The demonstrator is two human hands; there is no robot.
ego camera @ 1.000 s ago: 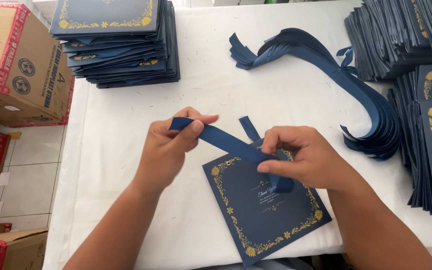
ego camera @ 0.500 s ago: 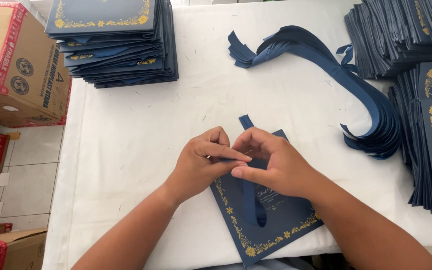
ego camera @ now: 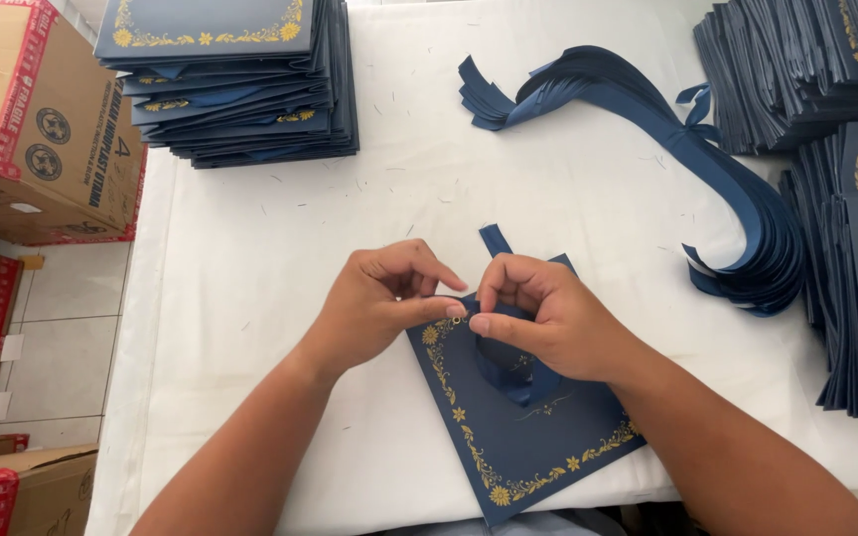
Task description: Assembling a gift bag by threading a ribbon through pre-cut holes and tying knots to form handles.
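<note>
Centre of frame: the left hand [ego camera: 381, 303] and right hand [ego camera: 540, 318] meet fingertip to fingertip, pinching a dark blue satin ribbon [ego camera: 500, 347] over a navy card with gold floral border [ego camera: 523, 427] lying on the white-covered table [ego camera: 250, 258]. Upper left: a stack of matching navy cards [ego camera: 235, 84] and brown cardboard boxes [ego camera: 37, 129]. Upper centre to right: a curved bundle of blue ribbons [ego camera: 707, 179]; right edge: further card stacks [ego camera: 846, 199].

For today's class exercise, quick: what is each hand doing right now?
Left hand: fingers pinched shut on the blue ribbon over the blue card.
Right hand: fingers pinched shut on the same ribbon.
</note>
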